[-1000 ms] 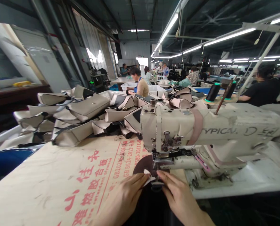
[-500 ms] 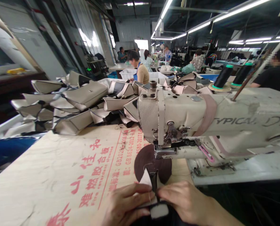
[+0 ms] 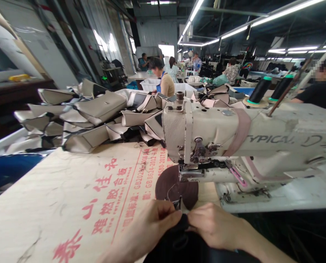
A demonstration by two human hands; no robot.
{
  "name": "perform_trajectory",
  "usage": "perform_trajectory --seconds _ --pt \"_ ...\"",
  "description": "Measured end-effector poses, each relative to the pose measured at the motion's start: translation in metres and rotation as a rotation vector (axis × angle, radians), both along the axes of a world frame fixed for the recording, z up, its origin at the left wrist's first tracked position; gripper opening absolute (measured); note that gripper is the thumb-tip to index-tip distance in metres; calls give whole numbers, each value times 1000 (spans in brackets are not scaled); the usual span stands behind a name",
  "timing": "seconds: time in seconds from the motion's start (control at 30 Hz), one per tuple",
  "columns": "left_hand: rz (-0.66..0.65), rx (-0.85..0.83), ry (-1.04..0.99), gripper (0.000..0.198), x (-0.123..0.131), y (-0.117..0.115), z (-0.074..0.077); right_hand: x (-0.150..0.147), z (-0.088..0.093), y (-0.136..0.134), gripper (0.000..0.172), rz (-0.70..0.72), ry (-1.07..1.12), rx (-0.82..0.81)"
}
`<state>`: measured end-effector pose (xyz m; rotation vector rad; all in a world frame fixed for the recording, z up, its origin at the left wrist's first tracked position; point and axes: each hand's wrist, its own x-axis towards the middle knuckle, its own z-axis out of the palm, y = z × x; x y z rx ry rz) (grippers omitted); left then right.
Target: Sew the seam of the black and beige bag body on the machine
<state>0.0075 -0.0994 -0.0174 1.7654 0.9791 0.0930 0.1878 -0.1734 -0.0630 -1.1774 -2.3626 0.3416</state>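
My left hand (image 3: 155, 223) is closed, its thumb and fingers pinching the upper edge of a black fabric piece (image 3: 179, 243). Opposite it, my right hand (image 3: 216, 223) grips the same edge, close to the left fingertips. The piece hangs toward my body, and its lower part is lost in shadow. Just beyond my fingers lies a flat dark brown roll of tape (image 3: 165, 184), partly covered by them. A loose thread runs over the roll. The sewing machine (image 3: 212, 128) stands past it, with its needle area above and apart from my hands.
Beige bags with black edges (image 3: 99, 106) are heaped at the back left. The plywood tabletop (image 3: 78, 182) carries red printing and thread scraps. Black thread spools (image 3: 259, 90) stand behind the machine. A co-worker (image 3: 166, 82) sits beyond the heap.
The pale flaps that stood up between my fingers no longer show; black fabric faces me now. My left hand has turned and risen slightly, its thumb now on top of the edge.
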Motion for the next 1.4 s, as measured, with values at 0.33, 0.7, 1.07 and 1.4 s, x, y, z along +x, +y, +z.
perform_trajectory --seconds 0.33,0.7,1.07,1.4 --pt "82 -239 25 33 13 15 -4 2 -5 -7 19 -172 164 81" --pt "221 443 -214 28 -19 -36 -24 -1 -11 -5 18 -169 237 62" --pt "-96 1016 -64 64 -23 -32 -35 -6 -8 -1 15 -222 292 -19" --pt "-97 708 -112 25 -11 -4 -26 4 -9 9 19 -176 75 -25"
